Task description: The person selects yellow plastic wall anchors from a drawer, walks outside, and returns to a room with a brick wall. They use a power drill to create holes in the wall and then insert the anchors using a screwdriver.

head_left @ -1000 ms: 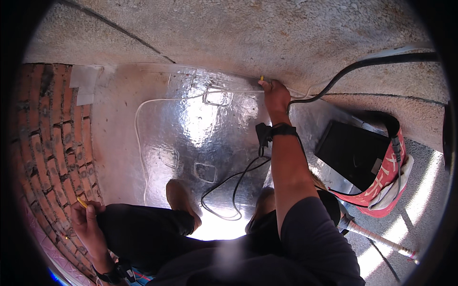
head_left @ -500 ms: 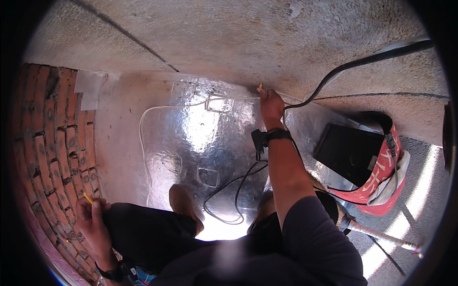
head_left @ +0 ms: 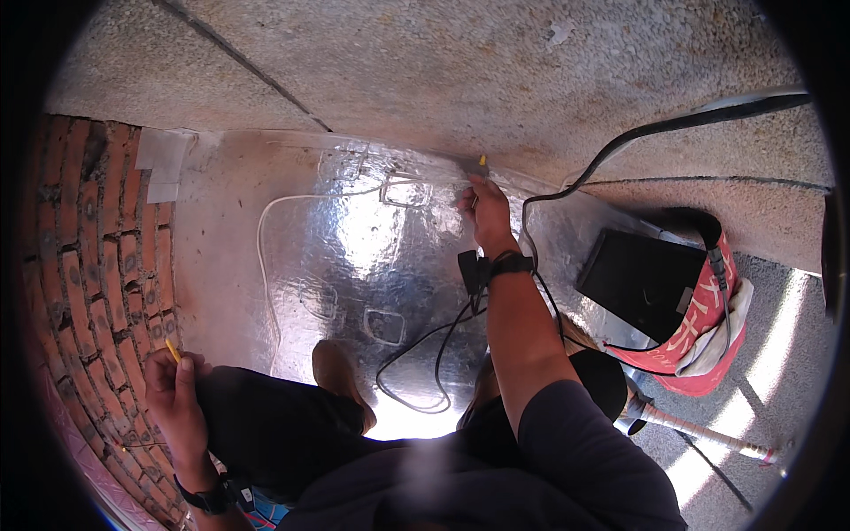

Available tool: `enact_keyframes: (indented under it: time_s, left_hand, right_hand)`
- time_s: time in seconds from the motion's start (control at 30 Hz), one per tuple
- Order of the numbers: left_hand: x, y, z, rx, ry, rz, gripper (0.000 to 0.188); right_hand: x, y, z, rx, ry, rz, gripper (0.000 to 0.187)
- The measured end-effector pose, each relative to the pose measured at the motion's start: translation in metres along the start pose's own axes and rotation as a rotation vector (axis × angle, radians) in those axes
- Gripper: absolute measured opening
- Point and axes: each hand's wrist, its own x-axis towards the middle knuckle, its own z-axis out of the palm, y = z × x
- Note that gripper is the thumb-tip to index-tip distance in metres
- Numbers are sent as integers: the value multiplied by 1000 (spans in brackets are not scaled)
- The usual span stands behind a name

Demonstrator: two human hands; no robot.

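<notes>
Lower left of frame, the left hand (head_left: 180,398) pinches one slim yellow stick (head_left: 173,349), thumb against curled fingers. Upper centre, the right hand (head_left: 490,218) is half curled, one short yellow piece (head_left: 482,160) just above its fingers; whether it's gripped, I can't tell.

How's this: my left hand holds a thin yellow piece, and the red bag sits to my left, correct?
Not quite: the red bag sits to your right, as the head view shows. Your left hand does hold the thin yellow piece.
</notes>
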Motion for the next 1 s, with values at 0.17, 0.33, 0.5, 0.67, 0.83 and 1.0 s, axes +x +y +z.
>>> enact_keyframes:
  time_s: [0.17,0.33,0.5,0.67,0.83,1.0]
  left_hand:
    - [4,0,3,19,-26,12,9]
    - [-1,6,7,-4,-16,13,9]
    - [-5,6,3,72,26,-36,6]
    - [0,10,9,5,-28,6,5]
    - [-13,18,1,179,-11,17,8]
    - [-33,27,-2,300,-81,155,9]
  right_hand:
    - [-2,-4,-4,65,-19,34,30]
    - [4,-4,-8,226,-4,72,31]
    - [9,4,-4,253,-22,87,26]
    - [25,21,-30,-74,-120,-181,23]
    - [-11,4,8,70,-171,92,19]
    - [-60,-10,41,-65,-226,187,19]
